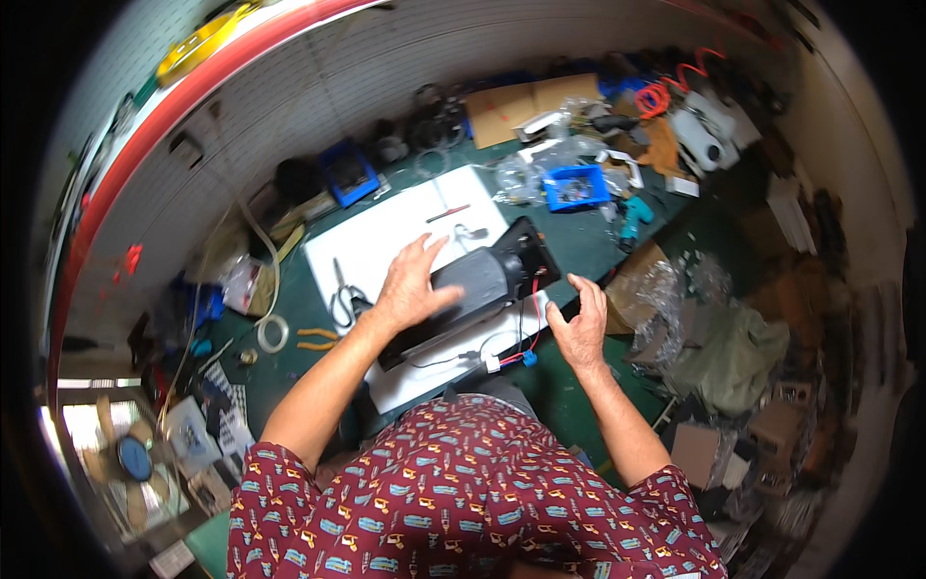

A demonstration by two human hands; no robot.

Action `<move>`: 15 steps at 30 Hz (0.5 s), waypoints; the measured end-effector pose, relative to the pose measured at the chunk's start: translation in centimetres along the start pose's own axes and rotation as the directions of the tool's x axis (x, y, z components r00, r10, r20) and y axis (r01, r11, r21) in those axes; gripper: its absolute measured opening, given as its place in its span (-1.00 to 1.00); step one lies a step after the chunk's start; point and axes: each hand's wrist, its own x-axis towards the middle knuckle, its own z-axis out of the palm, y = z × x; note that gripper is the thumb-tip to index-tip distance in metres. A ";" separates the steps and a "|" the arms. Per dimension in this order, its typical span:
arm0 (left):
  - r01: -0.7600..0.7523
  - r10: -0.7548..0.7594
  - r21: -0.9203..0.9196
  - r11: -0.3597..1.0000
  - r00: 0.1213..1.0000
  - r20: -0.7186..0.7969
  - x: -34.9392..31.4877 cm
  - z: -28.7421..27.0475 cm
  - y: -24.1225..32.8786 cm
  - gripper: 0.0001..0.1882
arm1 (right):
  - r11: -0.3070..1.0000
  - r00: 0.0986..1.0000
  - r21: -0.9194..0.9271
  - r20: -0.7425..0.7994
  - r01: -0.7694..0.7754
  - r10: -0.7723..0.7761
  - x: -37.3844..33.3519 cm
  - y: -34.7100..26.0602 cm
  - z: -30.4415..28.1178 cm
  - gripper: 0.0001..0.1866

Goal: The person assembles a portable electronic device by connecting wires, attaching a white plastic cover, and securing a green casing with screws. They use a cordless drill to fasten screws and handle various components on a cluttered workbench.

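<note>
Left of the housing (pixel 473 288): scissors (pixel 342 301) lie near; if it slid that way, its casing could scrape on them.
Left hand (pixel 410 285): spread wide over the housing, gripping nothing; contact cannot be told. So loose a hand might not check a slip.
Housing spot: aslant on the white sheet (pixel 333 241), near the bench (pixel 581 251) edge closest to the body; a careless pull could tip it off.
Wires (pixel 536 314): red, running down to plugs (pixel 529 358); a snag could strain the joints.
Right hand (pixel 579 333): thumb and fingers parted, empty, beside the wires; it could catch them.
Bench top: green; tape (pixel 273 334), pliers (pixel 316 338), blue bin (pixel 576 187), drill (pixel 634 220).
Room: fan (pixel 135 458) at lower left, pale wall (pixel 386 58) behind, cloth (pixel 728 362) at right.
</note>
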 end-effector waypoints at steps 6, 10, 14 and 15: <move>0.292 -0.276 -0.004 0.956 0.899 -0.339 -8.7 -3.6 -5.5 -0.24 | 0.797 0.565 0.328 0.571 0.508 -0.596 4.7 -7.8 8.5 -0.12; 0.463 -0.490 -0.210 0.861 0.866 -0.100 -10.3 -3.1 -3.0 -0.30 | 0.701 0.261 0.123 0.872 0.702 -0.414 5.3 -9.8 13.4 0.20; 0.476 -0.495 -0.158 0.865 0.861 -0.115 -11.1 -3.1 -3.5 -0.45 | 0.626 0.179 0.146 0.887 0.766 -0.426 5.2 -10.5 14.6 0.32; 0.491 -0.512 -0.179 0.852 0.854 -0.095 -11.0 -3.3 -3.3 -0.46 | 0.636 0.177 0.176 0.874 0.751 -0.452 5.2 -10.0 14.8 0.30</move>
